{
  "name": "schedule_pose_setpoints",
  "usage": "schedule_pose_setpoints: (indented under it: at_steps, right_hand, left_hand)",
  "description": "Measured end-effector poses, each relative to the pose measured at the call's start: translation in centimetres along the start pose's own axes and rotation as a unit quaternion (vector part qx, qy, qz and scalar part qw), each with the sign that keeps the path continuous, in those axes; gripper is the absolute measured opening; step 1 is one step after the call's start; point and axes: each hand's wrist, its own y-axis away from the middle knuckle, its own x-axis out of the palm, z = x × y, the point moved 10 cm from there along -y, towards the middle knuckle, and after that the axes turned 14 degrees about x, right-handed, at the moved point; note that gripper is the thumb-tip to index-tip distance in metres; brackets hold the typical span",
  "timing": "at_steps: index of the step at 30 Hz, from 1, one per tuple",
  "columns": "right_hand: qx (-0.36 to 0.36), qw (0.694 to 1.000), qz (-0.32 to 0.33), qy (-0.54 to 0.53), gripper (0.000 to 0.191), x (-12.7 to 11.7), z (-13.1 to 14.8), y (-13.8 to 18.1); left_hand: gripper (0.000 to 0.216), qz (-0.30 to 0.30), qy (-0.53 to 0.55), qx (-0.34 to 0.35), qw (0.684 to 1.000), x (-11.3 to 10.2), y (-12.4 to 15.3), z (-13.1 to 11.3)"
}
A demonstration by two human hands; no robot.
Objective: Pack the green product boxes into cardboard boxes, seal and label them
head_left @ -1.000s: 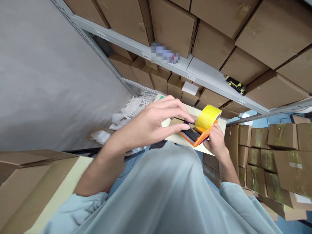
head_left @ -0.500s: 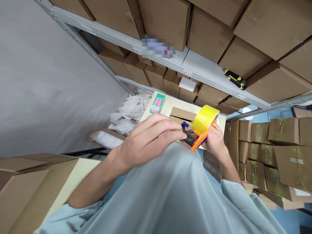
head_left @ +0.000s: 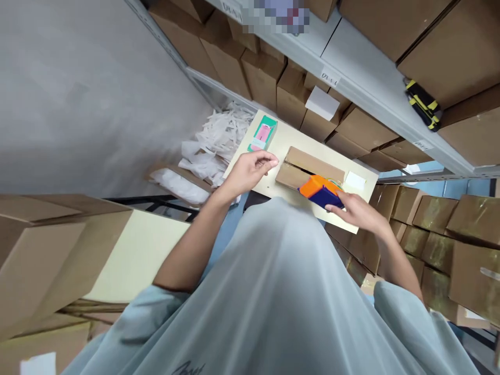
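My right hand (head_left: 355, 211) grips an orange and dark blue tape dispenser (head_left: 322, 192), held over the right part of a cardboard box (head_left: 297, 173). The yellow tape roll is mostly hidden now. A narrow dark gap runs along the box's top. Left of the box, my left hand (head_left: 252, 171) hovers above the table edge, its thumb and forefinger brought together; whether anything is between them is too small to make out. Beyond that hand lies a green box with a pink item (head_left: 262, 133) on the cream table (head_left: 300, 138).
White paper shreds (head_left: 222, 127) are piled left of the table. A grey shelf (head_left: 297, 52) with cardboard boxes spans the back, with black and yellow cutters (head_left: 424, 104) on it. Stacked boxes (head_left: 433, 213) stand at right. A white slip (head_left: 354, 180) lies by the box.
My left hand has come away from the tape dispenser and moved left. My right hand has turned the dispenser over and lowered it towards the box. The view has tilted down.
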Motion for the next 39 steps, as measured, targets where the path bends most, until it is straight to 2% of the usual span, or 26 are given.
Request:
schedule_pose_setpoints:
  at_steps: [2,5,8,13,21,30,35,39]
  right_hand:
    - [0.025,0.993,0.095,-0.062,0.046,0.0,-0.8,-2.9]
    - [0.042,0.968,0.208,-0.133,0.058,-0.3,-1.2,-6.6]
    - [0.070,0.943,0.282,-0.162,0.063,-0.3,-1.6,-9.4]
    - [0.112,0.914,0.350,-0.169,0.066,0.9,-2.5,-12.1]
    - [0.194,0.898,0.354,-0.176,0.069,2.2,-4.0,-14.1]
    - [0.255,0.883,0.362,-0.156,0.076,2.9,-3.2,-14.3]
    - [0.266,0.889,0.350,-0.132,0.076,2.7,-2.7,-14.4]
    - [0.266,0.891,0.343,-0.132,0.074,2.9,-2.3,-14.2]
  left_hand:
    - [0.035,-0.016,0.041,-0.072,0.996,0.7,-0.8,4.5]
    - [0.029,-0.051,0.073,-0.148,0.985,1.2,-1.4,8.9]
    - [0.022,-0.073,0.091,-0.195,0.974,1.5,-1.2,11.6]
    - [0.016,-0.093,0.119,-0.243,0.958,2.3,-0.4,15.2]
    - [0.020,-0.083,0.158,-0.281,0.943,3.3,-0.3,18.8]
    - [0.033,-0.028,0.220,-0.319,0.921,5.5,-0.8,22.1]
    - [0.042,0.001,0.256,-0.338,0.906,7.5,-0.5,22.5]
    - [0.030,-0.022,0.230,-0.312,0.922,7.4,-0.4,22.0]
